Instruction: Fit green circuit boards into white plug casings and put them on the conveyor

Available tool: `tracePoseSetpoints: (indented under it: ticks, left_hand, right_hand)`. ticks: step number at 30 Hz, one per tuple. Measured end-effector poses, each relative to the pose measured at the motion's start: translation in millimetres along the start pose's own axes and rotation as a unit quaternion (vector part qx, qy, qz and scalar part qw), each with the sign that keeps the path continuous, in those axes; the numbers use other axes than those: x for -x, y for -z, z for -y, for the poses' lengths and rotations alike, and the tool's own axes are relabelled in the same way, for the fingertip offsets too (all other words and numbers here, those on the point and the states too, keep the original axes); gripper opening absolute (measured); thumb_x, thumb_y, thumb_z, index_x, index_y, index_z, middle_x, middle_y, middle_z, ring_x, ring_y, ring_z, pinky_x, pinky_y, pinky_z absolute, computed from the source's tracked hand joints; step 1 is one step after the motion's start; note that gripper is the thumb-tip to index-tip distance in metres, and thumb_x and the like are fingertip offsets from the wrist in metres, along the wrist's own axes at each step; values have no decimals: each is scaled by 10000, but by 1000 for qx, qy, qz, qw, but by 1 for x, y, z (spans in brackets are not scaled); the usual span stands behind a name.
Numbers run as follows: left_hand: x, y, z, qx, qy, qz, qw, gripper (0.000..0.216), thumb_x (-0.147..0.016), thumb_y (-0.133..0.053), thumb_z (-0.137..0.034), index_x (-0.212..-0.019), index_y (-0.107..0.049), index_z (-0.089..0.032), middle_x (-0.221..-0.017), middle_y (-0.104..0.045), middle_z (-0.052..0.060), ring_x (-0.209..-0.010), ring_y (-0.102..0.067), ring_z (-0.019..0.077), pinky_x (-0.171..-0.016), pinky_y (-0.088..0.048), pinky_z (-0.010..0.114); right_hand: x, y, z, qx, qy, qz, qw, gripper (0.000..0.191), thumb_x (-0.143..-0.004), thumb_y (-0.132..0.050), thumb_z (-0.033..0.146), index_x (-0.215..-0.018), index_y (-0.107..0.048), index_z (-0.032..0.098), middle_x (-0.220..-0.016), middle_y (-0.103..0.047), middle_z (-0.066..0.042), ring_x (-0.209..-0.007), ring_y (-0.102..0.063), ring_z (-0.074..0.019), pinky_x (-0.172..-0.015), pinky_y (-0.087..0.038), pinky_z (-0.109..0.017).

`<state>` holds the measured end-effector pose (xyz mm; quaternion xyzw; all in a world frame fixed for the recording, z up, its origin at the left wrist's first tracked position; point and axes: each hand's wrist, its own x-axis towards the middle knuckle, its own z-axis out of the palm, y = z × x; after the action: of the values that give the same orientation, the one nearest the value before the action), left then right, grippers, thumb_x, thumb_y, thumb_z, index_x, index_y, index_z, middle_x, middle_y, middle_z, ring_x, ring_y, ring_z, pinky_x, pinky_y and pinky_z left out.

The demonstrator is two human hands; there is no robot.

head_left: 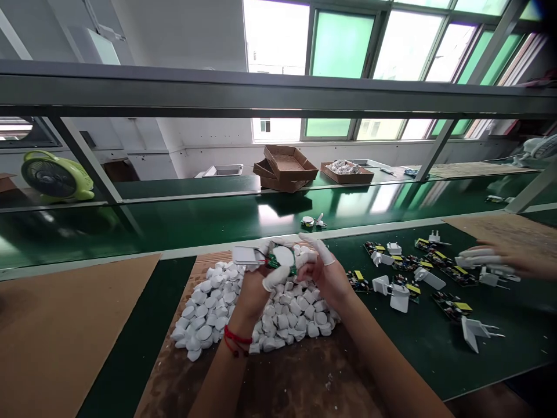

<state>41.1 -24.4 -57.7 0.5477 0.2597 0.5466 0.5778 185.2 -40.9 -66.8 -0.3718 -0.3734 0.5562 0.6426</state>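
Daylight from clear and green-tinted windows (343,43) in a pale wall (209,35) shines on a glossy green strip (195,215) behind the bench (418,339), beneath a long grey metal beam (278,97).

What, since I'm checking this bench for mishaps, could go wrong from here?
The green circuit board in the left hand could slip into the pile of white pieces below it. The red bracelet, close by the pile, might brush loose pieces out of place. The other person's hand, near the plug assemblies on the right, might knock one aside.
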Motion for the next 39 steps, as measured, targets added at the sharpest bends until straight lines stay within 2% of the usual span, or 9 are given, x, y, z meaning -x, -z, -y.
tracePoseSetpoints:
  ticks: [3, 6, 9, 12, 17, 20, 24, 34, 39]
  left_hand:
    - [-3, 6, -8, 71, -25, -67, 995, 548, -587, -740, -389, -1090, -649, -193, -968, -734, 88, -1033, -644, 297, -923, -498, 407]
    - [-4, 10, -15, 123, -31, -91, 988, 507, -622, -667, -392, -1076, -653, -166, -984, -726, 106, -968, -669, 308, -868, -528, 430]
    - [-4, 10, -17, 129, -30, -94, 987, 480, -636, -628, -377, -1060, -657, -155, -990, -720, 111, -915, -683, 307, -827, -544, 442]
    - [-4, 10, -15, 114, -28, -84, 990, 454, -640, -627, -392, -1030, -669, -163, -975, -721, 103, -907, -682, 295, -819, -545, 424]
    - [-2, 13, -10, 19, 23, -14, 999, 403, -564, -747, -426, -855, -715, -150, -857, -737, 95, -894, -670, 299, -815, -536, 384]
    - [0, 11, -11, -55, 62, 89, 992, 331, -512, -827, -313, -766, -728, -125, -785, -735, 90, -876, -664, 309, -823, -525, 384]
    - [4, 9, -13, -141, 46, 177, 973, 323, -537, -835, -293, -806, -741, -142, -884, -730, 84, -944, -637, 312, -871, -501, 381]
    - [2, 17, -10, -132, 40, 113, 984, 514, -536, -845, -356, -973, -700, -126, -970, -703, 114, -1001, -605, 320, -898, -484, 392]
    - [1, 16, -10, -62, 11, 115, 991, 634, -599, -824, -281, -1186, -603, -182, -1117, -672, 113, -1123, -570, 306, -966, -453, 388]
  right_hand:
    - [-5, 8, 1, 105, 55, -46, 992, 525, -726, -675, 430, -1181, -617, 175, -616, -617, 18, -496, -541, -134, -510, -418, -259]
    - [-4, 9, 1, 247, 96, 34, 964, 330, -750, -670, 393, -1008, -717, 192, -712, -660, -23, -602, -561, -166, -566, -430, -292]
    - [3, 4, 2, 400, 165, 152, 889, 189, -817, -625, 337, -897, -759, 231, -774, -686, -46, -749, -572, -217, -672, -452, -345]
    - [8, 0, 3, 507, 234, 203, 804, 165, -846, -610, 294, -853, -766, 242, -805, -690, -58, -876, -546, -250, -782, -444, -387]
    - [9, 3, 0, 603, 223, 235, 729, 65, -743, -714, 246, -698, -727, 201, -908, -678, -81, -1045, -518, -292, -889, -412, -409]
    - [10, 5, -4, 656, 191, 229, 694, 71, -663, -705, 110, -675, -676, 174, -888, -668, -95, -1034, -528, -307, -878, -413, -409]
    - [12, 2, -6, 677, 155, 217, 686, 187, -644, -600, 20, -758, -641, 164, -838, -656, -87, -932, -549, -279, -840, -431, -398]
    - [13, -4, -12, 719, 200, 204, 634, 244, -561, -518, -38, -657, -599, 170, -831, -651, -106, -1033, -502, -299, -889, -410, -418]
    - [11, 0, -14, 675, 214, 191, 680, 216, -598, -520, -31, -613, -544, 183, -765, -607, -67, -900, -509, -258, -789, -419, -377]
